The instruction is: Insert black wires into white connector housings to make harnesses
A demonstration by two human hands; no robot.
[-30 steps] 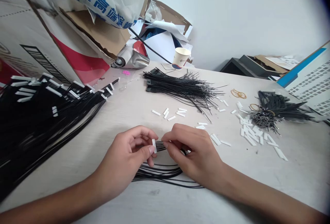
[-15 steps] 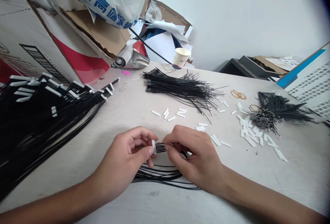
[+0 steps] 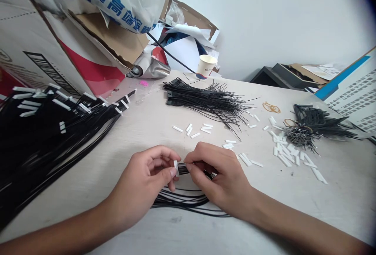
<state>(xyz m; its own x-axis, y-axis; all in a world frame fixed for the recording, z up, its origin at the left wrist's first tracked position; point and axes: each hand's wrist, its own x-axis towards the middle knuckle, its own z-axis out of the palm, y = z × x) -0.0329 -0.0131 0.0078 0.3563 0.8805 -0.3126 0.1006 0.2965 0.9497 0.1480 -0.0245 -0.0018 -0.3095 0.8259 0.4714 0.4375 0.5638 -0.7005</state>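
Observation:
My left hand (image 3: 149, 176) pinches a small white connector housing (image 3: 176, 167) between thumb and fingers. Several thin black wires (image 3: 183, 168) run from the housing toward the right. My right hand (image 3: 219, 172) is closed on these wires close to the housing, thumb against forefinger. Its fingers hide where exactly they grip. Below both hands, the longer part of the black wires (image 3: 185, 201) curves over the table.
Loose white housings (image 3: 283, 151) lie scattered at right. Behind my hands is a bundle of black wires (image 3: 205, 98); another bundle (image 3: 308, 129) lies far right. Wires with white connectors (image 3: 44, 141) are heaped at left. A paper cup (image 3: 205, 66) stands at the back.
Almost nothing differs. My left hand and the white housing have shifted very slightly; both hands keep the same grip.

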